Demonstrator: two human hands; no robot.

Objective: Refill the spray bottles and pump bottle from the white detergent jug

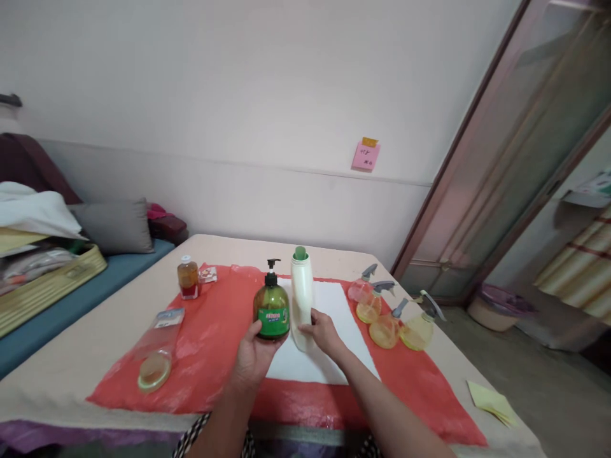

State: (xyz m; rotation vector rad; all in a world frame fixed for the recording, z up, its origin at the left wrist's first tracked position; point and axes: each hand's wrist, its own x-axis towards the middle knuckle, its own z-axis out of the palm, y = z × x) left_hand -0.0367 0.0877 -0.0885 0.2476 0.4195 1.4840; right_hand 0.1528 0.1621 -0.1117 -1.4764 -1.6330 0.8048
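Observation:
My left hand [251, 357] is wrapped around the base of a green pump bottle [272, 308] with a black pump and a green label. Beside it, my right hand [323, 331] grips the lower part of a tall white bottle [302, 296] with a green cap. Both bottles stand upright over a white sheet [329, 312] that lies on a red plastic sheet [210, 343] covering the table [119, 312].
Several yellowish spray bottles [389, 315] lie at the right of the red sheet. A clear bottle [156, 353] lies on its side at left, a small amber bottle [188, 278] stands behind it. Yellow paper [491, 402] sits near the table's right corner. A bed with cushions is on the left.

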